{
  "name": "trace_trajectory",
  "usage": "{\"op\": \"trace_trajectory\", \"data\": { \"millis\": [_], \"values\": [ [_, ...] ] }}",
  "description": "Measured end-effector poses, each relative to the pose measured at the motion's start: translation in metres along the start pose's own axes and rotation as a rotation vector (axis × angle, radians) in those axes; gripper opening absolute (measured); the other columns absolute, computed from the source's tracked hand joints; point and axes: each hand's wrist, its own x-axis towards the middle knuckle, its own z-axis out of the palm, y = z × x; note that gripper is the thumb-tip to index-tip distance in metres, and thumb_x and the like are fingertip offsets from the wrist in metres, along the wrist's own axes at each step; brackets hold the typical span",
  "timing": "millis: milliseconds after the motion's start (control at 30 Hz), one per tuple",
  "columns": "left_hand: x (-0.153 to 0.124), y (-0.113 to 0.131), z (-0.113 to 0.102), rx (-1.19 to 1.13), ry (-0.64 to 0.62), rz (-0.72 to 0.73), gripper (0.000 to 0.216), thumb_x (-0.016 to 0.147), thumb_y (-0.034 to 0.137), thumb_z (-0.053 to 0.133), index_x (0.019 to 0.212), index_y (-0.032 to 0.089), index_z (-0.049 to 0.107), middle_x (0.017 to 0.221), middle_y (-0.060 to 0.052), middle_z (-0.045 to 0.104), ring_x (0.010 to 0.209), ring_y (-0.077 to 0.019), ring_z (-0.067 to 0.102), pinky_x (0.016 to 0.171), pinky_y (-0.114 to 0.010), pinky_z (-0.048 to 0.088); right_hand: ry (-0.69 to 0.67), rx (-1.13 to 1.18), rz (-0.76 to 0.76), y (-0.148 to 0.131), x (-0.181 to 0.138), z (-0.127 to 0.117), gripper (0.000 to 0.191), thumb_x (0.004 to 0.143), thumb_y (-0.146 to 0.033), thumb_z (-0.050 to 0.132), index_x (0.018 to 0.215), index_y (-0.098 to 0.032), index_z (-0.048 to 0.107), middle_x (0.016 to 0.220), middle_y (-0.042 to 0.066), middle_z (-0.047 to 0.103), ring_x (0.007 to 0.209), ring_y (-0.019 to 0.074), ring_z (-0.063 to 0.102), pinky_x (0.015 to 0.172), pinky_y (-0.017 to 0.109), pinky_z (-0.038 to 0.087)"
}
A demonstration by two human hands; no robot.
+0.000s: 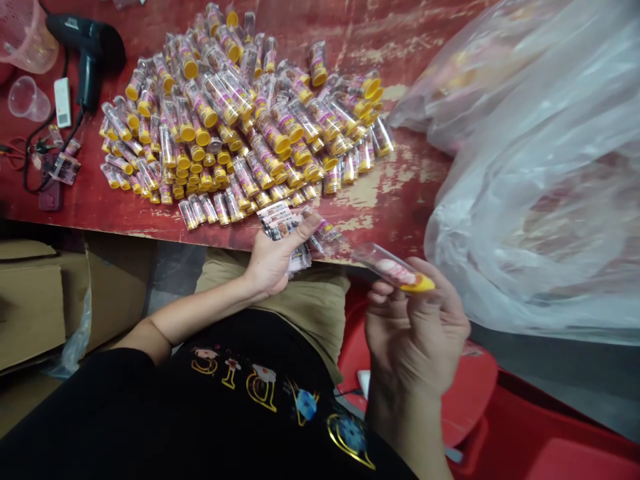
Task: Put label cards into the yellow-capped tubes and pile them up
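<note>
My left hand (275,257) is closed on a stack of printed labels (283,223) at the near edge of the red table (390,193). My right hand (415,320) pinches a clear plastic tube with a yellow cap (397,270), held tilted over my lap. A large pile of similar yellow-capped tubes (240,113) lies on the table just beyond my left hand.
A big clear plastic bag (540,173) fills the right side. At the far left of the table sit a black heat gun (87,50), a pink cup (27,33), a small clear cup (27,99) and cables. Cardboard boxes (35,300) stand below left, a red stool (475,393) below right.
</note>
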Motion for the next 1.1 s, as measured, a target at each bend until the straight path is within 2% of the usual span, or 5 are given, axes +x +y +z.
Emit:
{"op": "trace_trajectory", "data": {
  "millis": [433,567,733,933,1100],
  "values": [
    [-0.007,0.008,0.000,-0.016,-0.081,-0.047,0.061,0.048,0.043,0.103,0.093,0.018,0.070,0.084,0.003,0.070,0.072,-0.0115,0.065,0.077,-0.032,0.061,-0.127,-0.449,-0.530,-0.006,-0.008,0.002,0.035,0.087,-0.021,0.081,0.121,-0.029,0.080,0.113,0.007,0.079,0.101,0.0248,0.076,0.089,0.044,0.064],
    [-0.009,0.010,-0.001,-0.015,-0.125,-0.041,0.062,0.049,0.037,0.103,0.099,0.019,0.070,0.087,0.002,0.072,0.075,-0.0124,0.067,0.074,-0.030,0.060,-0.199,-0.453,-0.460,-0.007,-0.011,0.002,0.030,0.091,-0.020,0.075,0.117,-0.030,0.081,0.113,0.006,0.078,0.100,0.0244,0.076,0.089,0.045,0.064],
    [-0.010,0.009,-0.002,0.025,-0.181,-0.110,0.060,0.049,0.033,0.104,0.096,0.018,0.070,0.087,-0.001,0.075,0.074,-0.0151,0.069,0.072,-0.032,0.060,-0.046,-0.303,-0.301,-0.002,-0.016,0.011,0.018,0.089,-0.023,0.076,0.106,-0.026,0.082,0.097,0.004,0.076,0.077,0.0173,0.073,0.068,0.035,0.064],
    [-0.007,0.006,0.002,0.046,-0.132,0.036,0.065,0.048,0.038,0.104,0.102,0.020,0.072,0.093,-0.004,0.078,0.101,-0.0242,0.073,0.095,-0.039,0.057,-0.103,-0.616,-0.693,0.008,-0.018,0.011,0.044,0.081,-0.010,0.082,0.119,-0.032,0.080,0.110,0.005,0.078,0.093,0.0214,0.075,0.080,0.036,0.065],
    [-0.012,-0.004,0.001,0.092,-0.187,-0.031,0.058,0.047,0.044,0.103,0.088,0.017,0.071,0.084,-0.002,0.075,0.078,-0.0153,0.069,0.084,-0.033,0.057,-0.017,-0.368,-0.400,0.010,-0.015,0.026,0.050,0.090,-0.015,0.075,0.135,-0.037,0.071,0.120,0.004,0.073,0.101,0.0187,0.072,0.083,0.034,0.061]
  ]
}}
